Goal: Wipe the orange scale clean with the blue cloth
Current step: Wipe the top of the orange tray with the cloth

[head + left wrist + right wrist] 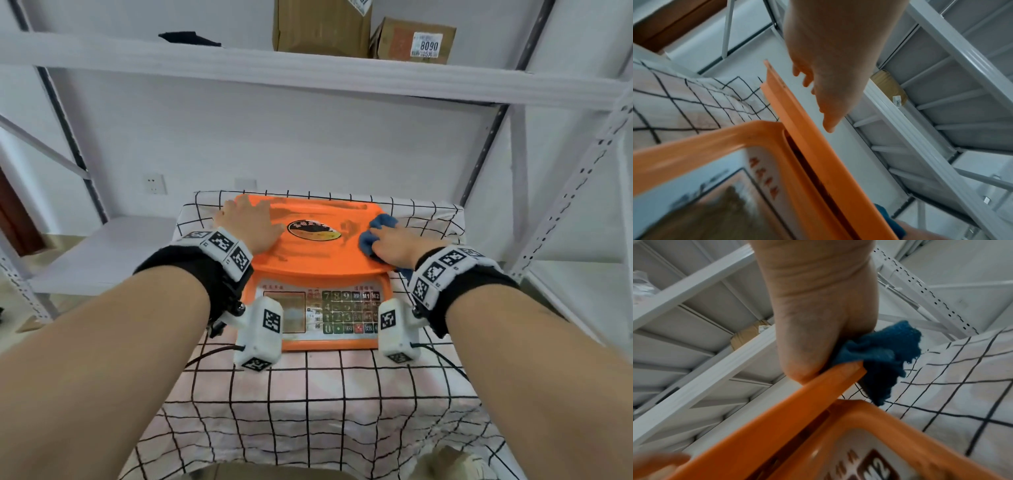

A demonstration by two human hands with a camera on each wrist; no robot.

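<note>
Wiping is under way: I press the blue cloth (378,233) with my right hand (399,247) on the right edge of the orange scale (315,246); my left hand (251,222), fingers spread flat, steadies it. Brown smears remain across the platter.

Bright orange plastic scale (318,253) smeared with brownish streaks. Deep blue fuzzy cloth (378,228). White counter covering (329,394) gridded in thin black lines, faintly pink patches.

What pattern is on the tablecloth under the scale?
A black grid on white, on the tablecloth; the head view shows it best.
</note>
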